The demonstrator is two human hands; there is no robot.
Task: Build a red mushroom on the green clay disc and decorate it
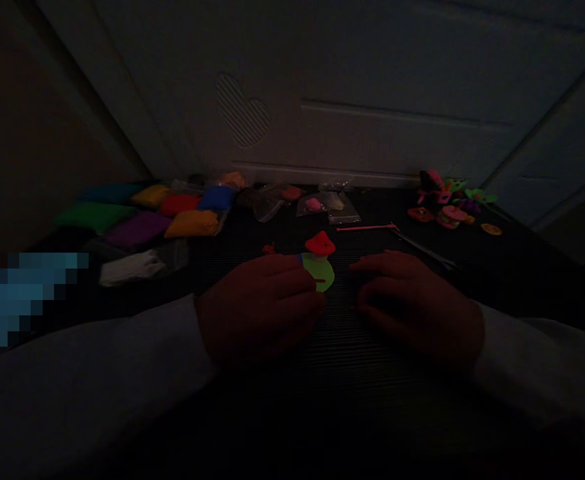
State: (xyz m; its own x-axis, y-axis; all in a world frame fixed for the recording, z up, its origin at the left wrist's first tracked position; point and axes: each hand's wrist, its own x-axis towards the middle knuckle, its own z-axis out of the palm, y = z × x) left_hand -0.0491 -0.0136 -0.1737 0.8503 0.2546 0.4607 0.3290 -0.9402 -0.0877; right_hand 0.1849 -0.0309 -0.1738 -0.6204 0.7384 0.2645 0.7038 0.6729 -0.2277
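The scene is very dark. My left hand [265, 307] is closed at the left edge of a flat light-green clay piece [326, 272], its fingers covering part of it. A thin red strip [319, 281] lies on the green, and a bit of blue [300, 257] shows by my fingers. At the far edge of the green piece is a clay mushroom with a red cap [320, 244] bearing a dark cross mark. To the right, my right hand [412, 303] rests low over the table, fingers bent and apart, a gap between thumb and fingers. No held thing can be made out.
Bags of coloured clay [192, 223] lie at the back left, with a white clay bag [131, 268] nearer. Small clay bags [342, 208] lie behind. A pink tool [365, 228] and a slim metallic tool [425, 248] lie right, before finished clay figures [451, 217]. A red scrap [269, 249] sits near my left hand.
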